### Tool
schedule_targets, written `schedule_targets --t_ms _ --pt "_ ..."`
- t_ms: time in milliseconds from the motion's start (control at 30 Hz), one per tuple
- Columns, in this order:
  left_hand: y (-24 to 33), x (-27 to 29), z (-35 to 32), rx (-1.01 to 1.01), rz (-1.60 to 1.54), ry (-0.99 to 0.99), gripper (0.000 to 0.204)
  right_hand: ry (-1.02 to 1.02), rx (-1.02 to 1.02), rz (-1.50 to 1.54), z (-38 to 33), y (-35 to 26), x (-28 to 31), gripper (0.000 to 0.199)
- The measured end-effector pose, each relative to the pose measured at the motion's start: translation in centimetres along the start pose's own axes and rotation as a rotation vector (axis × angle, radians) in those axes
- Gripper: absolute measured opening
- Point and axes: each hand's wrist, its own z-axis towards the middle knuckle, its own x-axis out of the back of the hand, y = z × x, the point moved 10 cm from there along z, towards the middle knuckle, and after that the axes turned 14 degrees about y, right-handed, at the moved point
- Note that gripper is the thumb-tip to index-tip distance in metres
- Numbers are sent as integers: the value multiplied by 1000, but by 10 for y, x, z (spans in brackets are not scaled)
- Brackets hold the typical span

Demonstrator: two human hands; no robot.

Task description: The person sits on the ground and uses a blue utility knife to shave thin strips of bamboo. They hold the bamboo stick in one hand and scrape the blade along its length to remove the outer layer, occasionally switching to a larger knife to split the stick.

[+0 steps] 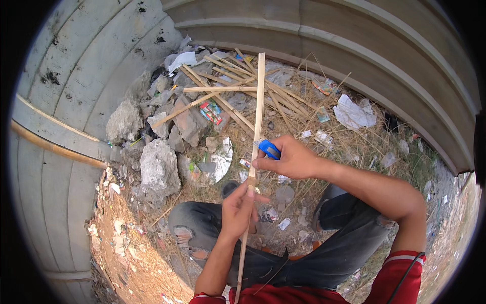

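A long pale strip of split bamboo [259, 96] runs upright through the middle, from the far pile down to my lap. My left hand [240, 206] grips it low down, thumb laid along its face. Higher up, my right hand [288, 158] is closed around a blue utility knife [269, 149], its front end against the strip's edge. The thumb of that hand also presses on the strip, just above the left hand. How far the blade is out cannot be made out.
Beyond my hands several bamboo strips [283, 101] lie crossed on dry grass. Grey rocks [161, 164] and litter, with a crumpled white sheet [354, 111], surround them. A pale panel wall [76, 66] stands left, a brown corrugated wall [354, 30] behind. My bent knees [197, 223] flank the strip.
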Motion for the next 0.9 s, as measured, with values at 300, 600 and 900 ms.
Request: schedule_targets --t_ms 300,600,900 --pt "5 1 0 -14 -30 16 43 46 6 -68 1 0 -2 28" --pt "8 4 -3 -57 9 58 42 19 33 -89 -5 4 -1 34" --pt "0 7 -1 31 -89 112 46 171 449 -513 -43 -19 -6 43"
